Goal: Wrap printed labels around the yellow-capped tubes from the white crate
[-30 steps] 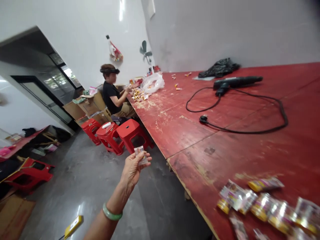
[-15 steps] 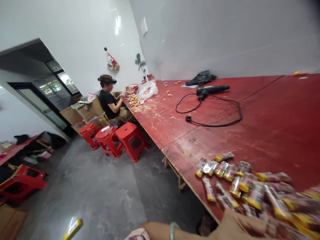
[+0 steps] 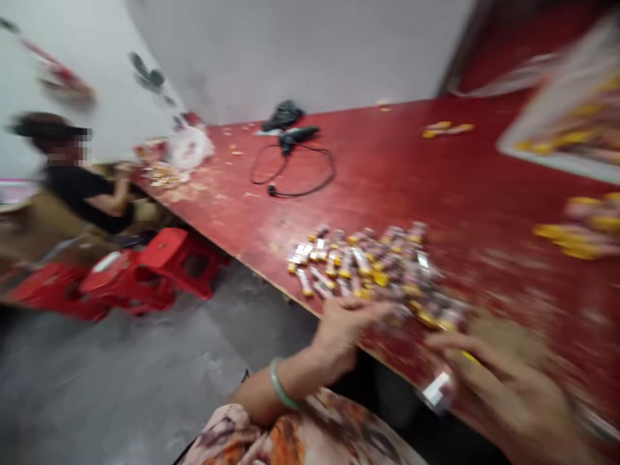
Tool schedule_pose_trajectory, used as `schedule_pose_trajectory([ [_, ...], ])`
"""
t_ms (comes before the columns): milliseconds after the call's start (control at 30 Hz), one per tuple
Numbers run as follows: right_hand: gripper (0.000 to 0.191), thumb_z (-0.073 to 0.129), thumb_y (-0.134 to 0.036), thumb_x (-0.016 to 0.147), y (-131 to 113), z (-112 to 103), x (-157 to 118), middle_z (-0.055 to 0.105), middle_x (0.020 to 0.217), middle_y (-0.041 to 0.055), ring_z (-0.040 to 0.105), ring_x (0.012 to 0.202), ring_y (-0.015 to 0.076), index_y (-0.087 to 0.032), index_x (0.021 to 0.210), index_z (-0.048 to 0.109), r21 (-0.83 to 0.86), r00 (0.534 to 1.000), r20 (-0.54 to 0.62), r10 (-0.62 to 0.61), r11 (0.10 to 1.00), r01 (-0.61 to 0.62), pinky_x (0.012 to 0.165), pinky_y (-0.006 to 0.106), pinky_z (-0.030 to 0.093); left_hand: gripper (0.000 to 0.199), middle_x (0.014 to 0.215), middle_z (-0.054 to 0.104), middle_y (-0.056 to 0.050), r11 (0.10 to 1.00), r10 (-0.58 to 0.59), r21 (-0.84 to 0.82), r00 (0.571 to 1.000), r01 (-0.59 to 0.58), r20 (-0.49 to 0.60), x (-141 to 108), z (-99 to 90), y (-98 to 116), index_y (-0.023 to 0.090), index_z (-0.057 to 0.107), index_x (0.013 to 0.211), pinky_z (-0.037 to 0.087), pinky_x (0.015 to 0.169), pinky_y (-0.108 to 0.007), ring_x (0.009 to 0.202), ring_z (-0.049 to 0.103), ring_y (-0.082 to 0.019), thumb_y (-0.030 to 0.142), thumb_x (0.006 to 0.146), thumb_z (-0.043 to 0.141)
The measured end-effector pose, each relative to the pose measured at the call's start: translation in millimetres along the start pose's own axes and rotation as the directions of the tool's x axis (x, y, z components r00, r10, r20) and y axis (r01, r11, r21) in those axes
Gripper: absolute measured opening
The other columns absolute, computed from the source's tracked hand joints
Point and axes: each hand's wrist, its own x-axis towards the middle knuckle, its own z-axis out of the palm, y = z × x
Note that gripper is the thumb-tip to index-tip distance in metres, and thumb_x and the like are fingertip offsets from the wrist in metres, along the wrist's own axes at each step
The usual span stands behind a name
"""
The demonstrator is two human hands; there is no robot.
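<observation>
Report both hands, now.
Left hand: at the pile of packets; blur hides whether it grips one.
Right hand: closed on a shiny packet.

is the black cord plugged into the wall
No, the plug at the end of the black cord lies loose on the red table.

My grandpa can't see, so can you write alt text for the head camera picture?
The left hand, wearing a green bangle, and the blurred right hand are at the near edge of a red table, by a pile of small yellow-ended packets. Further back lies a black corded tool; at left, a person in black sits near red stools.
</observation>
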Motion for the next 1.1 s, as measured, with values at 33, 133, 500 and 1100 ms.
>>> schedule_pose_trajectory([
  [33,0.017,0.057,-0.039,0.090,-2.7,-10.1,-4.4,0.063,0.072,0.0050,0.058,0.053,0.0119,-0.026,0.090,0.068,-0.005,0.998,0.003,0.055,0.998,-0.055,0.047,0.021,0.049,0.031,0.067,0.070,-0.005,0.999,-0.004,-0.037,1.000,0.003,-0.026,5.9,-0.1,1.1,0.012,0.074,0.067,0.050,0.069,-0.028,0.059,0.061,-0.014,0.037,0.053,0.086],
  [133,0.019,0.057,-0.039,0.088,-12.7,-26.0,-15.7,0.065,0.089,0.0099,0.062,0.061,0.0159,-0.023,0.093,0.067,0.071,0.986,-0.033,0.161,0.985,-0.159,0.046,0.024,0.051,0.029,0.064,0.068,-0.003,0.988,-0.025,-0.150,0.999,0.021,-0.020,22.8,2.6,0.1,0.012,0.070,0.062,0.047,0.064,-0.022,0.059,0.060,-0.010,0.031,0.050,0.088],
  [500,0.030,0.070,-0.018,0.079,-30.0,5.9,-30.5,0.061,0.094,0.0066,0.060,0.085,0.0203,-0.021,0.107,0.061,-0.355,0.867,-0.321,-0.382,0.897,0.264,0.069,0.033,0.052,0.031,0.060,0.060,0.003,0.950,-0.155,-0.245,0.973,0.194,0.168,25.2,16.0,-18.2,0.015,0.061,0.064,0.043,0.055,-0.019,0.051,0.053,-0.006,0.033,0.057,0.085],
  [1100,0.040,0.077,-0.023,0.074,-3.1,27.7,-38.6,0.063,0.096,0.0060,0.064,0.082,0.0184,-0.020,0.108,0.058,-0.589,0.775,-0.405,-0.486,0.787,0.186,0.067,0.031,0.056,0.039,0.068,0.068,-0.002,0.940,-0.212,-0.241,0.968,0.240,0.138,9.3,23.2,-28.6,0.012,0.066,0.074,0.050,0.057,-0.022,0.058,0.063,-0.011,0.040,0.055,0.085],
])
